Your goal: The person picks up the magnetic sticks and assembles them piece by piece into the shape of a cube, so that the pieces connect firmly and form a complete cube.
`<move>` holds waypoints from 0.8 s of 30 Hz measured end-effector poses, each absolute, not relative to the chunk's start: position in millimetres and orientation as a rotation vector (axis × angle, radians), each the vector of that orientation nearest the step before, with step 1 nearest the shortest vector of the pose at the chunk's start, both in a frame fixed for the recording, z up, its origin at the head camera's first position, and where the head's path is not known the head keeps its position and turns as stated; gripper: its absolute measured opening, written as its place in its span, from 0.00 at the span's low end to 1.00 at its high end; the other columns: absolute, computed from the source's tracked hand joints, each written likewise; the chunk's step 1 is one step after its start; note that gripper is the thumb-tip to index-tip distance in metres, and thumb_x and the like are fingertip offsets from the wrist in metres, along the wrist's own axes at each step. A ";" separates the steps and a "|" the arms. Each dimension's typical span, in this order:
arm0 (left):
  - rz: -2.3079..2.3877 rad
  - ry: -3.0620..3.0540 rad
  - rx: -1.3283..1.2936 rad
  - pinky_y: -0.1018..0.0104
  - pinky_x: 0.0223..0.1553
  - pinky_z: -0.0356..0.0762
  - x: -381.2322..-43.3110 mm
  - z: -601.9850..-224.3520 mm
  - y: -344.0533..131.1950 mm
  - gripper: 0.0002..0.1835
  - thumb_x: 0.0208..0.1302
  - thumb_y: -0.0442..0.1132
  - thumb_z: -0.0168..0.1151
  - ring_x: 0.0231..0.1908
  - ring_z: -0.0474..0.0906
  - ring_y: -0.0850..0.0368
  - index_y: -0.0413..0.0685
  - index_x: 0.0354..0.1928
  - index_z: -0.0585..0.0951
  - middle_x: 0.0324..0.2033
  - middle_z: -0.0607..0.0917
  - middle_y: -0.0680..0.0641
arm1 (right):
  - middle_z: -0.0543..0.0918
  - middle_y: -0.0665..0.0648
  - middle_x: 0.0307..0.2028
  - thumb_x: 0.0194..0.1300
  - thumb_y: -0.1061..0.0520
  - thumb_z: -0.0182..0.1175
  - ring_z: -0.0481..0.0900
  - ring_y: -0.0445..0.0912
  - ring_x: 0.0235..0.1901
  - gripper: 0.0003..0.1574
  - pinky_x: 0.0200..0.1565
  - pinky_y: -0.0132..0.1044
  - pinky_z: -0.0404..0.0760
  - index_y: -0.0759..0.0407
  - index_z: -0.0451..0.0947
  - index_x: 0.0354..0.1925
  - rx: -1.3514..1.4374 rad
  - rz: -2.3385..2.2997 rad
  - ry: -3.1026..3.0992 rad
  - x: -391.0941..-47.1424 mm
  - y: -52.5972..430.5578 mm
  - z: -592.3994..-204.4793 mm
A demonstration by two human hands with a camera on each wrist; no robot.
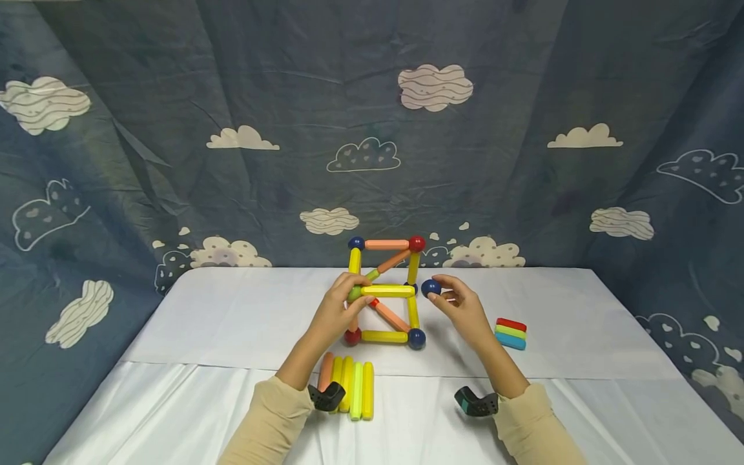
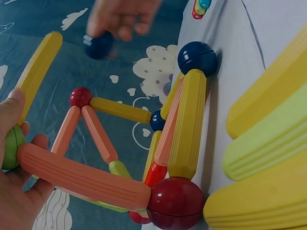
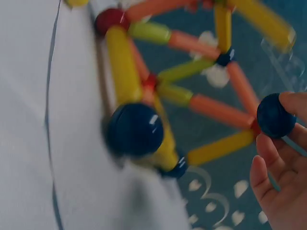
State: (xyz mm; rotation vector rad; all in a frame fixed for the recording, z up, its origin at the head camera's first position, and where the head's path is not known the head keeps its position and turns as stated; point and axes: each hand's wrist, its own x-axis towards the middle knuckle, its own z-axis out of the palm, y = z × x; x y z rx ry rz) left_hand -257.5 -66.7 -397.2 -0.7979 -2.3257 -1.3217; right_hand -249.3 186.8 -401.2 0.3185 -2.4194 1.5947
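Between the hands stands a frame of magnetic rods and balls, with yellow, orange and green rods. My left hand (image 1: 337,307) pinches a green ball (image 2: 12,147) at its upper near-left corner. From that ball a yellow rod (image 1: 387,292) reaches to the right, its far end free. An orange rod (image 2: 86,175) runs from the green ball down to a red ball (image 2: 175,203). My right hand (image 1: 465,311) holds a loose blue ball (image 3: 276,115) between thumb and fingers, apart from the yellow rod's end. Another blue ball (image 1: 416,338) forms the lower near-right corner.
Loose yellow, green and orange rods (image 1: 356,391) lie side by side on the white table (image 1: 192,329), near my left forearm. Short red, green and blue rods (image 1: 511,334) lie to the right. A dark cloud-patterned cloth (image 1: 325,77) hangs behind the table.
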 end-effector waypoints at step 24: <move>-1.241 -2.361 -0.841 0.65 0.48 0.70 -257.7 -393.4 -68.6 0.15 0.57 0.36 0.62 0.42 0.71 0.60 0.45 0.47 0.76 0.43 0.74 0.52 | 0.67 0.58 0.39 0.54 0.65 0.63 0.69 0.51 0.35 0.31 0.38 0.34 0.75 0.68 0.63 0.54 0.433 1.417 -2.307 -198.9 167.4 -384.1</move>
